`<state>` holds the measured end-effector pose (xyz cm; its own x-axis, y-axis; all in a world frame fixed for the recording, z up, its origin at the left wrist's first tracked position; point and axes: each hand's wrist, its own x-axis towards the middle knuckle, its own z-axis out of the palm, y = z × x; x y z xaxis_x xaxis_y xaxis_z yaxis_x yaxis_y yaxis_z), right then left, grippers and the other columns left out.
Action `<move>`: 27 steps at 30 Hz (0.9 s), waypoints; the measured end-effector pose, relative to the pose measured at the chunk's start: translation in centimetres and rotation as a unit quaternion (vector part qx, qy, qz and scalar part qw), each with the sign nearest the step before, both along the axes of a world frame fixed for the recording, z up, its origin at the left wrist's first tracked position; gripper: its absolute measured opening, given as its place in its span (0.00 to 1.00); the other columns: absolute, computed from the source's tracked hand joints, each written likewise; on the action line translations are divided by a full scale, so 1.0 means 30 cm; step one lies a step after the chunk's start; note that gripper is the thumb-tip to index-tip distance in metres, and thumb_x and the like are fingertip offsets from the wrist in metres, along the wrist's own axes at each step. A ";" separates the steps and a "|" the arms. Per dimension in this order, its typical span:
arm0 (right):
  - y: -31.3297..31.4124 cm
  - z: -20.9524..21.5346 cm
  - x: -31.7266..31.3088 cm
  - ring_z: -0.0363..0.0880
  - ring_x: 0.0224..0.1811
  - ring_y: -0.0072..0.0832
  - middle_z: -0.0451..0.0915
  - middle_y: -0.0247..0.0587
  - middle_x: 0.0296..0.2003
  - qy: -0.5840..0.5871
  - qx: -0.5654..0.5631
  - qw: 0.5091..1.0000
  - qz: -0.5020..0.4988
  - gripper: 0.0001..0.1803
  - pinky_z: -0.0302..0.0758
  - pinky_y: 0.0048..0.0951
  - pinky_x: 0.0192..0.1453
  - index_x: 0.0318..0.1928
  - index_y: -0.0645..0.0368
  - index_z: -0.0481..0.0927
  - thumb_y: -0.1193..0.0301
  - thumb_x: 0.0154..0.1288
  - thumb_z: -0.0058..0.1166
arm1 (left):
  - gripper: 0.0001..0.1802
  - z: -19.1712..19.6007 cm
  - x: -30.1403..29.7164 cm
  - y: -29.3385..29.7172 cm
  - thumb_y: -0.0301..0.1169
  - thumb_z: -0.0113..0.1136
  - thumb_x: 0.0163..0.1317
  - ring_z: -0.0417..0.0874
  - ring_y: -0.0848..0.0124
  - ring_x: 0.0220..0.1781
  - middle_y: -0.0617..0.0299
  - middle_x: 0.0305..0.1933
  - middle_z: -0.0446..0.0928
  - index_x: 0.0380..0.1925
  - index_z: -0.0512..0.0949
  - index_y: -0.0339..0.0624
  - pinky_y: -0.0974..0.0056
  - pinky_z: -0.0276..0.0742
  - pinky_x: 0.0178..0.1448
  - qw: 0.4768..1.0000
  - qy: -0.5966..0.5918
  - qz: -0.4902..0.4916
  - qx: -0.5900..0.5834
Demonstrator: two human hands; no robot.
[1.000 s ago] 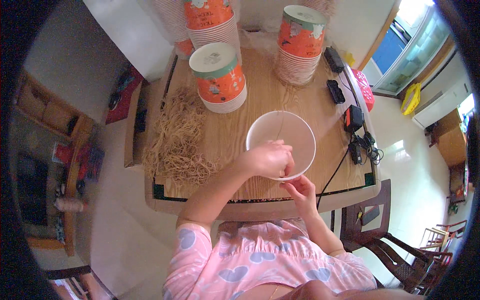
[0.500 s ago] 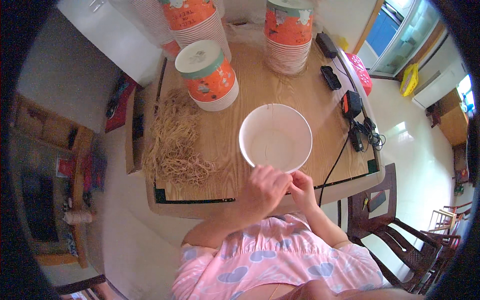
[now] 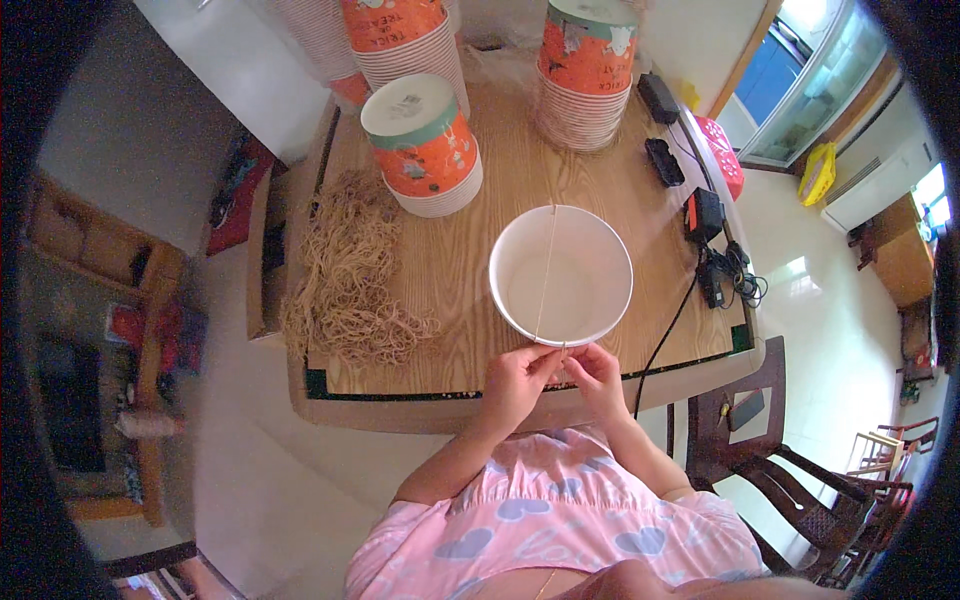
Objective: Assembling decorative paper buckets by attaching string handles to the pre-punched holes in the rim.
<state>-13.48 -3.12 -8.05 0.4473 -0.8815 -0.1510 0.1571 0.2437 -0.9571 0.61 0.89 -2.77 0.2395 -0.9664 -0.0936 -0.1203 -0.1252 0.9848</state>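
Observation:
A white paper bucket [image 3: 592,275] stands mouth up near the table's front edge. A thin tan cord [image 3: 547,270] runs across its mouth from the far rim to the near rim. At the near rim, my left hand [image 3: 515,385] is closed in a pinch on the cord. Beside it, my right hand [image 3: 600,382] pinches at the same spot, its fingertips almost touching the left ones. The cord's ends are mostly hidden between the fingers. Left of the bucket lies a tangled heap of loose tan cords [image 3: 350,280].
Upside-down orange-and-green paper buckets [image 3: 425,160] stand behind the heap. Taller stacks [image 3: 585,90] rise at the back. Black adapters and a coiled cable [image 3: 735,270] lie along the right edge of the wooden table [image 3: 450,300]. A dark wooden chair [image 3: 735,400] stands at right.
The cord, loose inside the bucket before, now stretches straight across its mouth. My left hand has lowered from over the near rim to beside my right hand.

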 end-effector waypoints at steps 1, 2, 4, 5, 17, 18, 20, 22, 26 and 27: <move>0.007 0.000 0.000 0.76 0.36 0.19 0.78 0.34 0.32 0.002 0.004 1.000 0.000 0.05 0.72 0.22 0.44 0.38 0.66 0.75 0.77 0.62 0.50 | 0.11 -0.007 0.010 -0.007 0.29 0.56 0.58 0.80 0.71 0.24 0.54 0.27 0.80 0.39 0.78 0.36 0.69 0.75 0.30 0.998 -0.050 -0.019 -0.017; 0.012 -0.008 0.000 0.76 0.36 0.19 0.78 0.34 0.32 0.003 0.003 1.000 0.002 0.05 0.72 0.22 0.44 0.38 0.66 0.75 0.77 0.62 0.50 | 0.11 -0.012 0.018 -0.014 0.30 0.58 0.57 0.81 0.71 0.24 0.53 0.27 0.80 0.39 0.78 0.36 0.69 0.75 0.30 0.994 -0.099 -0.037 -0.034; 0.016 -0.021 0.000 0.75 0.37 0.20 0.78 0.36 0.33 0.097 -0.144 0.985 0.000 0.05 0.72 0.22 0.44 0.37 0.67 0.74 0.78 0.62 0.48 | 0.11 -0.019 0.024 -0.028 0.30 0.59 0.56 0.81 0.71 0.24 0.53 0.27 0.80 0.37 0.79 0.35 0.68 0.75 0.30 0.993 -0.106 -0.033 -0.038; 0.021 -0.016 -0.003 0.75 0.37 0.20 0.78 0.36 0.33 0.098 -0.143 0.985 0.002 0.05 0.72 0.22 0.44 0.37 0.67 0.74 0.78 0.62 0.48 | 0.11 -0.020 0.025 -0.031 0.30 0.59 0.55 0.81 0.71 0.25 0.53 0.27 0.80 0.36 0.79 0.35 0.68 0.75 0.30 0.992 -0.114 -0.030 -0.042; 0.027 0.004 -0.009 0.64 0.26 0.19 0.67 0.31 0.24 0.078 -0.092 0.993 0.007 0.10 0.65 0.20 0.30 0.36 0.63 0.70 0.71 0.69 0.36 | 0.08 0.013 0.005 -0.020 0.25 0.57 0.56 0.81 0.76 0.29 0.58 0.28 0.80 0.35 0.76 0.33 0.71 0.76 0.33 0.995 -0.030 0.000 -0.095; 0.030 0.008 -0.007 0.63 0.26 0.18 0.67 0.30 0.25 0.061 -0.073 0.995 0.009 0.10 0.65 0.20 0.30 0.35 0.63 0.70 0.71 0.69 0.37 | 0.08 0.011 0.006 -0.019 0.25 0.57 0.56 0.81 0.76 0.29 0.58 0.28 0.80 0.35 0.76 0.33 0.71 0.76 0.33 0.995 -0.030 0.000 -0.094; 0.034 0.012 -0.002 0.63 0.27 0.17 0.67 0.29 0.25 0.044 -0.055 0.997 0.010 0.10 0.64 0.19 0.31 0.35 0.63 0.70 0.71 0.69 0.38 | 0.09 0.004 0.011 -0.017 0.26 0.58 0.57 0.79 0.78 0.30 0.59 0.28 0.80 0.35 0.77 0.32 0.72 0.75 0.33 0.998 0.014 -0.009 -0.057; 0.034 0.016 0.002 0.63 0.29 0.16 0.68 0.28 0.27 0.048 -0.038 0.997 0.040 0.09 0.64 0.18 0.32 0.37 0.64 0.70 0.71 0.69 0.40 | 0.09 -0.010 0.024 -0.020 0.27 0.58 0.57 0.79 0.79 0.30 0.60 0.28 0.80 0.35 0.78 0.33 0.72 0.75 0.33 0.999 0.009 -0.028 -0.041; 0.032 0.035 0.006 0.64 0.31 0.15 0.69 0.28 0.29 0.051 -0.051 0.996 0.052 0.08 0.65 0.18 0.35 0.39 0.65 0.71 0.72 0.68 0.40 | 0.08 0.004 0.044 -0.034 0.28 0.61 0.55 0.77 0.79 0.32 0.62 0.29 0.81 0.32 0.81 0.34 0.72 0.74 0.37 0.995 0.068 -0.066 0.017; 0.032 0.035 0.009 0.64 0.31 0.15 0.69 0.29 0.30 0.041 -0.041 0.997 0.048 0.08 0.66 0.18 0.35 0.40 0.65 0.71 0.72 0.68 0.40 | 0.08 0.002 0.044 -0.034 0.28 0.61 0.55 0.77 0.79 0.32 0.62 0.29 0.81 0.32 0.81 0.34 0.72 0.74 0.37 0.995 0.067 -0.066 0.017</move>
<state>-13.22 -2.16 -6.98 0.5199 -0.8459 -0.1193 0.0575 0.1740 -0.9831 1.93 -0.14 -2.69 0.0946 -0.9843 -0.1489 -0.0049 -0.1500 0.9887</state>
